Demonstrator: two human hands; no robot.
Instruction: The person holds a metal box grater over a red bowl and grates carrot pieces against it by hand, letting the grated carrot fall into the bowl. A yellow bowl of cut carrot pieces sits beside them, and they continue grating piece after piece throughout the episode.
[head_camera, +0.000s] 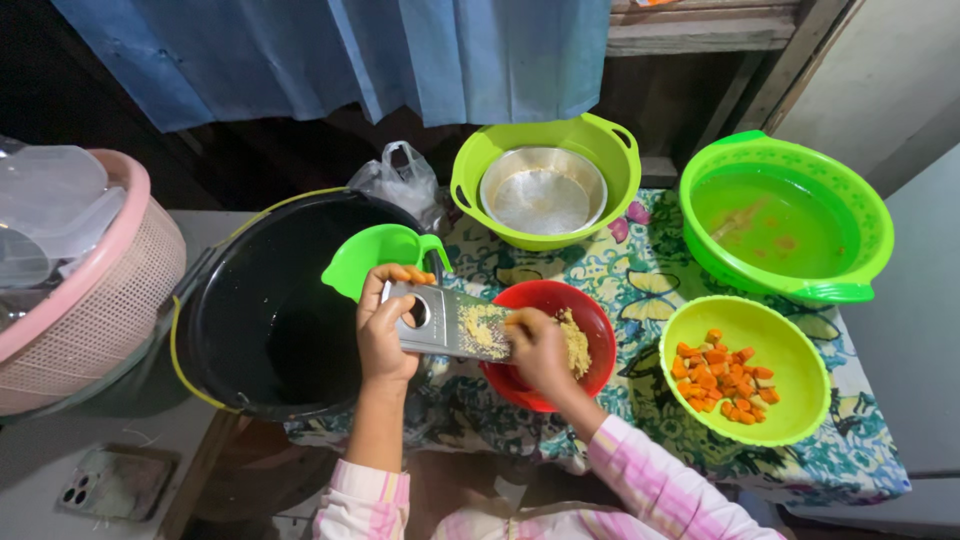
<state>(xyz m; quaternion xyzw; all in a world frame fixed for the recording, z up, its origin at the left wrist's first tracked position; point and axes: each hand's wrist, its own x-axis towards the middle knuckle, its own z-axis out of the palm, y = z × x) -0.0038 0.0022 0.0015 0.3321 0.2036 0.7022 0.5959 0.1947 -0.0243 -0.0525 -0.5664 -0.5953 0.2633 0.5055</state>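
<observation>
Over the round red plastic bowl (590, 312) on the counter (860, 440), which wears a blue-and-green butterfly-print cloth, a flat metal hand grater (445, 322) is held slanting, its lower end above the bowl. The left hand (385, 325) has its grip wrapped tight around the grater's handle end, beside the round hole there. The right hand (540, 350) has its grip pinched on a small piece of food pressed against the grater face; the piece itself is too hidden under the fingers to name. Pale yellow gratings (577, 345) cling to the grater and lie heaped in the red bowl. Just to the left, touching the counter's edge, sits a large black tub with a yellow rim (270, 310), and a small green plastic scoop with a handle (375, 255) rests on its rim right behind the left hand. To the right lies a lime-green plastic bowl (790, 350) holding orange chunks (725, 380). Behind stand a green two-handled bowl (545, 180) with a round steel dish (543, 190) nested inside, and a bright green basin of cloudy water (785, 215). A crumpled clear plastic bag (400, 180) sits behind the tub. Far left, a pink mesh basket (90, 290) holds clear plastic containers, and a phone (115, 482) lies face down on a grey surface.
</observation>
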